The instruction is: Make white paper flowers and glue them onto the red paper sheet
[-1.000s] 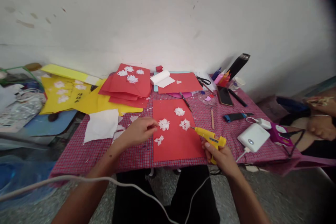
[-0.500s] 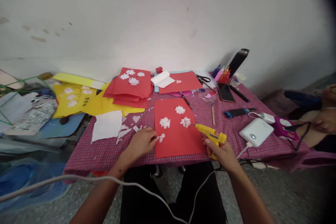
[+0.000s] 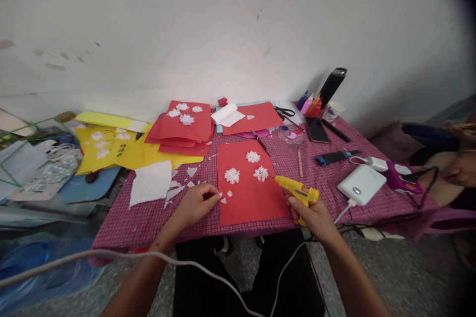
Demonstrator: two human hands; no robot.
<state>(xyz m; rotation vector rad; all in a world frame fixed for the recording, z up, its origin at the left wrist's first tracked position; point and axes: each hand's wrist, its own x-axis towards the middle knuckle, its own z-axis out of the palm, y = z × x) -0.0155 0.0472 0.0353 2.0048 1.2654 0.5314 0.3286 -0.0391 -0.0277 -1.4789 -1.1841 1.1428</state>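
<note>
- Gripping the yellow glue gun (image 3: 297, 189) with the right hand (image 3: 314, 215)
- Curling the left hand (image 3: 196, 203) near small scraps (image 3: 229, 193), hold unclear
- Showing three full white clusters (image 3: 232, 176) on the red sheet (image 3: 253, 203), lying on the table (image 3: 122, 223)

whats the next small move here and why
Probably a pinch of the left hand on a small white scrap: it lies on the red sheet close by the fingertips, while the right hand holds the yellow glue gun.

Plain pale wall (image 3: 178, 25) — scuffed; speckled grey floor (image 3: 401, 277).
</note>
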